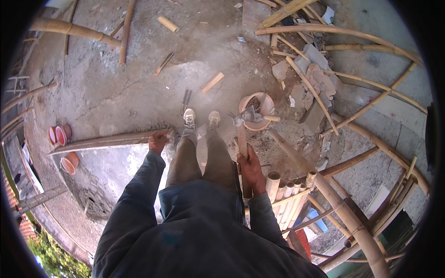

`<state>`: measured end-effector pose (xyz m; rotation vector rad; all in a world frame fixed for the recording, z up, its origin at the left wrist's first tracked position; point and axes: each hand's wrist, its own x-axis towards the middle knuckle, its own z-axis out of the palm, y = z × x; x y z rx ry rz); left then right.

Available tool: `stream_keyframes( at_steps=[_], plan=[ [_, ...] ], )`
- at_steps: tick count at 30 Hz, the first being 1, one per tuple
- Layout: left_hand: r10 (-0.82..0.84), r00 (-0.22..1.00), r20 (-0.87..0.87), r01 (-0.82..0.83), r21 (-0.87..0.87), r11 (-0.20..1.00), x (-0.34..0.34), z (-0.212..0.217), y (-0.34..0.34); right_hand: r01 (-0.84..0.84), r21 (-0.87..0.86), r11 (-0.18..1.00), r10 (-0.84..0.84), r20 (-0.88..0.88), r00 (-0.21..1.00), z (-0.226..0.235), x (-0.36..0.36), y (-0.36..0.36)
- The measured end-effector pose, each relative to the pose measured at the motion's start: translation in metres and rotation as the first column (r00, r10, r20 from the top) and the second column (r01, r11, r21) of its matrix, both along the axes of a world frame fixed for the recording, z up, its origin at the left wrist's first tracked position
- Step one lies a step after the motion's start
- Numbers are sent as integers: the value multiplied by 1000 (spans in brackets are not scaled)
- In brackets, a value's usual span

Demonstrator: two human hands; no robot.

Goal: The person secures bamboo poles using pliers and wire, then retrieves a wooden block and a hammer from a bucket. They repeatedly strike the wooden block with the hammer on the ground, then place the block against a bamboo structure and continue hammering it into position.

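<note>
I am watching from above through the head view, and both bare hands are working low on either side of the legs. My left grip (159, 140) is closing over the near end of a long, narrow, grey-brown board (106, 140), which is lying along the edge of a pale grey concrete slab (116, 169). Its far end is reaching toward some small orange-pink tubs (69, 163). My right grip (252, 170) is wrapping around a flat, brown, wooden length (242, 140), thumb and fingers pressing on it beside the right leg. Its upper end is pointing at a round, salmon-pink bucket (256, 126), where a crumpled-looking grey object (249, 114) is sitting at the rim; I cannot tell whether the two are joined.

For good handling, I am judging that the left fingers should be bearing evenly over the board's end, since that long far part is likely to be swinging at any twist. On the right, I am favouring a firm hold with a loose wrist, turning the wooden length clear of the bucket and of the upright, tan bamboo tubes (288, 190) standing near that forearm. Both feet are standing close together on the dusty grey floor (139, 92), so I am advising a wider stance before leaning.
</note>
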<state>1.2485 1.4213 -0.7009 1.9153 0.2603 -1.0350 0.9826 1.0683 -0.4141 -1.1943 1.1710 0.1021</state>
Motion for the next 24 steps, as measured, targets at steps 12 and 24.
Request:
stream_keyframes(
  at_steps=[12, 24],
  plan=[
    [179, 984, 24, -181, 84, 980, -75, -61, -15, -283, -222, 933, 250, -168, 954, -260, 15, -25],
    [-294, 850, 437, 305, 46, 951, -22, -289, -242, -219, -522, 824, 176, -131, 976, -511, 51, -60]
  ],
)
